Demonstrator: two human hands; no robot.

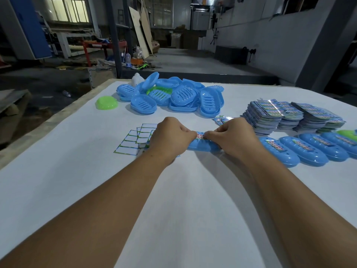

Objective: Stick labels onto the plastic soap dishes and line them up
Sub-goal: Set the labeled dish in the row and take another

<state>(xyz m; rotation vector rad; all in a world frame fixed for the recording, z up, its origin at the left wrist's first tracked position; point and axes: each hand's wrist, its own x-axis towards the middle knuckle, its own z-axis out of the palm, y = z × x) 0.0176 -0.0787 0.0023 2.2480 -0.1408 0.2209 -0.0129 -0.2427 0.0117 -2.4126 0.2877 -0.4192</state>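
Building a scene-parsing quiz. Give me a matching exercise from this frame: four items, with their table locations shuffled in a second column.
Items
1. lone green dish
2. label stacks
3. peeled backing sheets
4. labelled blue dishes

Places
A. lined up in a row at the right edge
B. far right, behind the row
C. just left of the left hand
D. far left, beside the unlabelled blue pile

Pairs: 1-D, 2-B, 3-C, 4-A

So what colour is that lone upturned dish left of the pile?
Bright green plastic soap dish, clearest in the head view.
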